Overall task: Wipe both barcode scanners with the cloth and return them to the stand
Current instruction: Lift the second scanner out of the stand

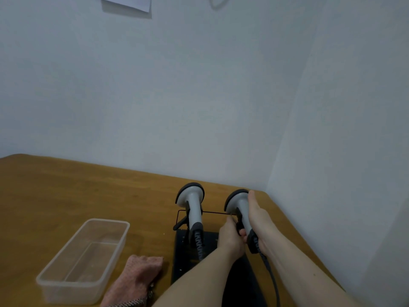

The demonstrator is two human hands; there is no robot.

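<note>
Head view: on a wooden bench [66, 191], two grey barcode scanners stand upright in a black wire stand [212, 212], heads up and facing away, long axes roughly vertical. The right scanner [240, 207] is grasped by both hands: the right hand [260, 220] wraps its handle, and the left hand [231, 237] pinches near the trigger. It looks light, rigid, smooth plastic, best held by the handle; the left scanner [192, 207] sits untouched, and the pink cloth [137, 278] lies nearby.

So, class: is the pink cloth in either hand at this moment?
No. The pink cloth lies on the table beside the clear container, while both hands are on the right scanner.
</note>
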